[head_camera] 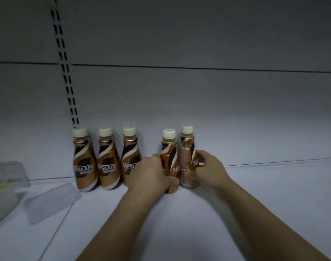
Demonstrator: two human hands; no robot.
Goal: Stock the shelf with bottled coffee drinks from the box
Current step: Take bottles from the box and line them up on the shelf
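Because these evidently extend the row (106,166) at the back edge of the shelf (226,213), the left hand (149,176) clamps the fourth bottle (169,157), the right hand (210,169) the fifth bottle (187,157).

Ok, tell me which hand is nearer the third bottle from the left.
Left. The left hand sits just in front of the third bottle, covering its lower right, gripping the fourth bottle. The right hand is farther right, gripping the fifth bottle.

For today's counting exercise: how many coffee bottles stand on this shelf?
5. The leftmost bottle, second bottle and third bottle stand in a row by the back wall. The left hand grips the fourth bottle, the right hand the fifth bottle. None seems hidden.
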